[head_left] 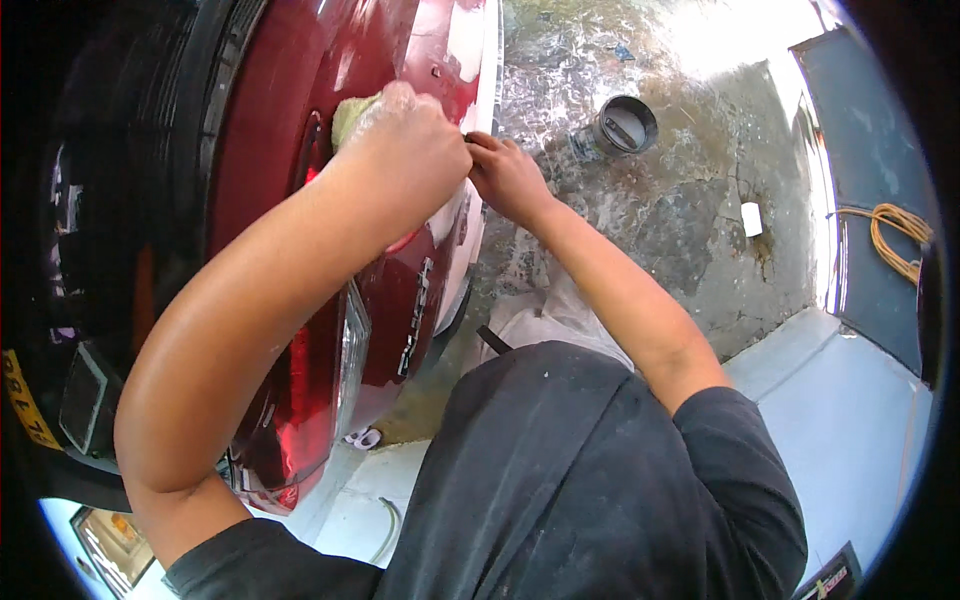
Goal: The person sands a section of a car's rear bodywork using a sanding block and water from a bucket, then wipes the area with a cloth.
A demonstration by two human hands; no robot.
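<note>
A dark red car body (300, 120) fills the left side, its rear panel and red tail light (300, 400) facing me. My left hand (405, 140), wet with white foam, is closed around a yellow-green sponge (352, 112) pressed on the red panel. Just to its right, my right hand (508, 175) touches the panel's white-soaped edge with bent fingers. Whether it holds anything is hidden. My black shirt covers the lower middle.
The wet, soapy concrete floor (650, 200) spreads to the right. A dark round bucket (622, 125) stands on it at the top. A small white block (752, 218) lies further right, and an orange coiled hose or cord (895, 235) lies at the far right.
</note>
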